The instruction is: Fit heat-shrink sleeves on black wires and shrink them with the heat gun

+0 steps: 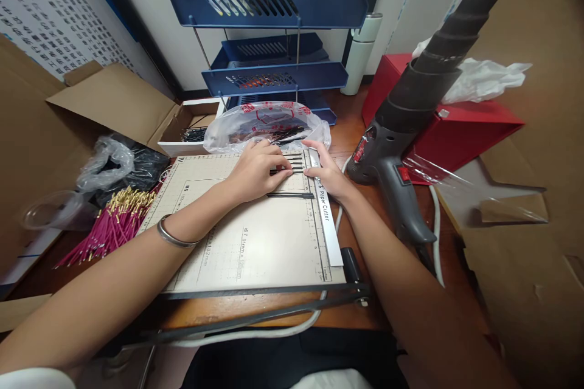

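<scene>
A cream paper cutter board with printed rulers lies on the wooden table. Several thin black rods lie across its upper right part, and one small group of black rods rests apart, nearer to me. My left hand is over the upper board, its thumb and fingers closed on the left part of the black rods. At the right, my right hand straddles the white ruler strip, thumb and index finger spread, the thumb tip at the rods' right ends.
A plastic bag of black rods lies behind the board, below a blue rack. Pink gold-tipped strands are at left. A heat gun and red box stand at right. The cutter's black arm runs along the front.
</scene>
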Available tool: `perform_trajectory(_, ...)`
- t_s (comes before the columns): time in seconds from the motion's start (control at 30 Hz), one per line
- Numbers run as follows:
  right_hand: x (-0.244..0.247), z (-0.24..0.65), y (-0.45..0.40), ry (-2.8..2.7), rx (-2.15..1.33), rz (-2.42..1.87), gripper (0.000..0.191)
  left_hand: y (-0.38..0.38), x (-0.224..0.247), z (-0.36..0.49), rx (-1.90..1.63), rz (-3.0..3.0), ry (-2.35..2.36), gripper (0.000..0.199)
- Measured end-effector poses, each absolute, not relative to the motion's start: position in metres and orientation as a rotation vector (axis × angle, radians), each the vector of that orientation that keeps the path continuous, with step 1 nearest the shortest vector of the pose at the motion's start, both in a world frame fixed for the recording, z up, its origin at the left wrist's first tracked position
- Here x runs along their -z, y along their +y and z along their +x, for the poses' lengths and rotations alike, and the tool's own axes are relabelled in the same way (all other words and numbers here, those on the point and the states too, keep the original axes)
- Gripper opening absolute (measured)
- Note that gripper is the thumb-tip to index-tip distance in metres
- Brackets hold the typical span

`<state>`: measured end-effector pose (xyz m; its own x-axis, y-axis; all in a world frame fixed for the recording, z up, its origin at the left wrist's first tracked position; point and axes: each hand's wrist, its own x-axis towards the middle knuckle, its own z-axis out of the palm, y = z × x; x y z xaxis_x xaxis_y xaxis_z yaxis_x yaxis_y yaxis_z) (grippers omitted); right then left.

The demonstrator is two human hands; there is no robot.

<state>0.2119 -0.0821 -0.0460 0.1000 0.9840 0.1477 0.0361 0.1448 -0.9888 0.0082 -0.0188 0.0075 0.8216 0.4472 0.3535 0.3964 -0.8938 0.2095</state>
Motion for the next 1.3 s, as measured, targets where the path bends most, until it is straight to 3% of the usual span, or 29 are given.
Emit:
perform_trajectory(0.67, 0.050, 0.210, -0.078, -1.133, -1.007, -1.146, 0.065, -0.032, -0.017, 0.006, -0.631, 2.779, 0.576, 0.022)
perform_trajectory(1.3, 0.048, 0.210, -0.078, -1.137, -1.005, -1.158, 0.062, -0.031, -0.021, 0.001, -0.399, 2.742, 0.377, 0.017)
